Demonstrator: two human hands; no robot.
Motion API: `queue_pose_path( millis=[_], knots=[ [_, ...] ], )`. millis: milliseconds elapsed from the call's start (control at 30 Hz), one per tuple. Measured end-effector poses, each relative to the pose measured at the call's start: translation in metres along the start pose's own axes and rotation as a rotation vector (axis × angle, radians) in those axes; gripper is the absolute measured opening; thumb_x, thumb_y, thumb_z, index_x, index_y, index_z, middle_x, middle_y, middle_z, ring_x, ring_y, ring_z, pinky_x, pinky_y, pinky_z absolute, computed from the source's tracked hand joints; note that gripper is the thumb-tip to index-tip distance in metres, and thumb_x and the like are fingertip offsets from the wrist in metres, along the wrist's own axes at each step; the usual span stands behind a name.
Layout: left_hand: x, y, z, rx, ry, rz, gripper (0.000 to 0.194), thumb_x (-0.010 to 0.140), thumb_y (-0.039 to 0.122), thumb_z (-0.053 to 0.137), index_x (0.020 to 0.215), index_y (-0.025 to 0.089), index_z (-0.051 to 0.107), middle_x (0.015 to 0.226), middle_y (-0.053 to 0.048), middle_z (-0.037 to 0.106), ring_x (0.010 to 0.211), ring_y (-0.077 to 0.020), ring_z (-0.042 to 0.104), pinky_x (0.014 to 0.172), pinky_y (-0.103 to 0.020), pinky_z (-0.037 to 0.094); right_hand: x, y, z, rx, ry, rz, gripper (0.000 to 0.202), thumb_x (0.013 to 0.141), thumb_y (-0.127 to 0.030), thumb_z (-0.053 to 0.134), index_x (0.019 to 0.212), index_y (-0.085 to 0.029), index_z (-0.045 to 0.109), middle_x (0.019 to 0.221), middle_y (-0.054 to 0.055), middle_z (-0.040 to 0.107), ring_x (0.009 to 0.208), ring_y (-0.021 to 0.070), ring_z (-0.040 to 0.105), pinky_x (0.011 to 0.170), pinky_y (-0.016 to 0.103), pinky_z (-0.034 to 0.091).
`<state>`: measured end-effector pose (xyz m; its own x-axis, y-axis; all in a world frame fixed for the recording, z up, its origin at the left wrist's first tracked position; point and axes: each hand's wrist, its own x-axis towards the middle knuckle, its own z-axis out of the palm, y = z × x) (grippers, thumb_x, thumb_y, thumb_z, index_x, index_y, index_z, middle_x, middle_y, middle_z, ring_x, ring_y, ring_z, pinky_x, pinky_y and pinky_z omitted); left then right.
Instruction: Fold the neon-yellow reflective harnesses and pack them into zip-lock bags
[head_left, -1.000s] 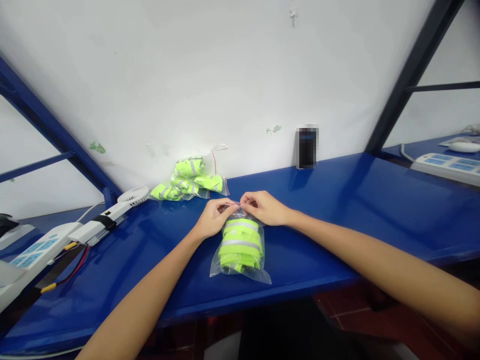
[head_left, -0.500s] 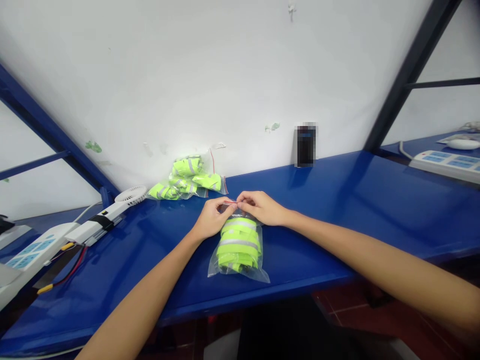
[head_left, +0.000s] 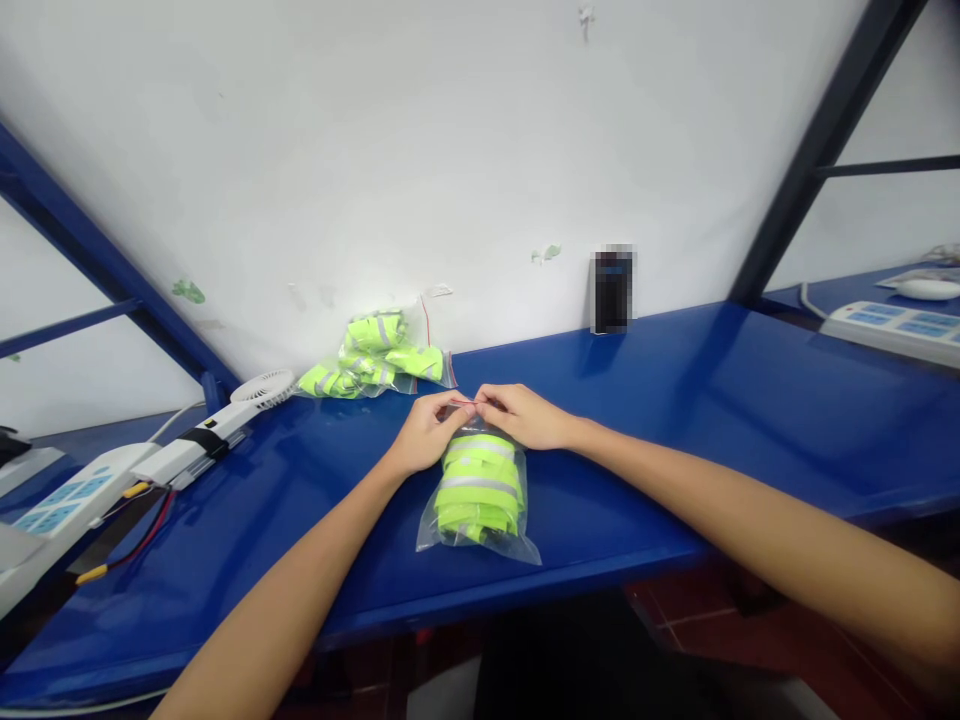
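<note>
A clear zip-lock bag point(head_left: 429, 530) lies on the blue table near its front edge. Inside it is a folded neon-yellow reflective vest point(head_left: 480, 490) with silver-grey stripes. My left hand point(head_left: 429, 432) pinches the bag's red-lined top edge between thumb and fingers. Close beside it, my right hand point(head_left: 529, 416) pinches the same edge, the two thumbs almost meeting. Parts of the bag's top are hidden behind the fingers.
Against the wall, several bagged yellow vests point(head_left: 375, 352) form a pile. A small white fan point(head_left: 262, 388) and a power strip point(head_left: 82, 490) with loose wires lie at the left. A blurred-out dark object point(head_left: 612, 292) stands at the back; another power strip point(head_left: 896, 328) is far right.
Hardly anything differs. Both hands stay pinched on the bag's top edge with only a very slight shift, and the bag lies in the same place.
</note>
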<state>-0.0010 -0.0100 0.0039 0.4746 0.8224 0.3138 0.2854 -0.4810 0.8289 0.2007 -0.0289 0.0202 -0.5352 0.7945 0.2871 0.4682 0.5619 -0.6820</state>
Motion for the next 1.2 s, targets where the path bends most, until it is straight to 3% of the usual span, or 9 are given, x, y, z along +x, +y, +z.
queue_pose_path(
  millis=[167,467,767,1000,1200],
  knots=[
    [0.011,-0.015,-0.013,-0.104,-0.042,-0.124,0.026,0.077,0.04,0.071,0.078,0.015,0.075,0.072,-0.002,0.07,0.067,-0.0155,0.057,0.065,-0.026,0.041,0.007,0.007,-0.002,0.16,-0.076,0.078,0.022,0.092,-0.029,0.045,0.078,-0.016,0.055,0.069,-0.001,0.055,0.061,0.0113,0.046,0.057,0.024,0.034],
    [0.016,-0.023,-0.036,-0.073,-0.038,-0.155,0.027,0.074,0.041,0.071,0.071,0.014,0.075,0.068,-0.003,0.07,0.065,-0.0166,0.059,0.066,-0.028,0.043,0.009,0.021,-0.013,0.344,-0.182,0.131,0.021,0.089,-0.033,0.047,0.077,-0.017,0.054,0.059,-0.004,0.05,0.05,0.0091,0.041,0.049,0.023,0.032],
    [0.016,-0.027,-0.041,-0.044,-0.062,-0.162,0.028,0.076,0.041,0.069,0.073,0.014,0.076,0.071,-0.004,0.072,0.064,-0.0159,0.058,0.065,-0.027,0.042,0.006,0.022,-0.029,0.084,-0.177,0.046,0.037,0.091,-0.048,0.049,0.071,-0.017,0.051,0.061,-0.001,0.054,0.055,0.0107,0.046,0.056,0.024,0.035],
    [0.016,-0.024,-0.042,-0.055,-0.066,-0.163,0.028,0.076,0.041,0.069,0.075,0.015,0.076,0.074,-0.005,0.073,0.069,-0.0178,0.061,0.067,-0.028,0.044,0.009,0.032,-0.031,0.028,-0.17,0.079,0.05,0.086,-0.058,0.054,0.059,-0.019,0.037,0.055,-0.007,0.03,0.051,0.0074,0.026,0.05,0.024,0.021],
    [0.016,-0.03,-0.041,-0.032,-0.05,-0.165,0.032,0.076,0.045,0.069,0.077,0.015,0.077,0.075,-0.005,0.073,0.07,-0.0187,0.062,0.068,-0.029,0.046,0.006,0.032,-0.029,0.088,-0.15,0.121,0.054,0.079,-0.06,0.062,0.055,-0.02,0.036,0.047,-0.008,0.032,0.045,0.0062,0.028,0.047,0.023,0.022]
  ],
)
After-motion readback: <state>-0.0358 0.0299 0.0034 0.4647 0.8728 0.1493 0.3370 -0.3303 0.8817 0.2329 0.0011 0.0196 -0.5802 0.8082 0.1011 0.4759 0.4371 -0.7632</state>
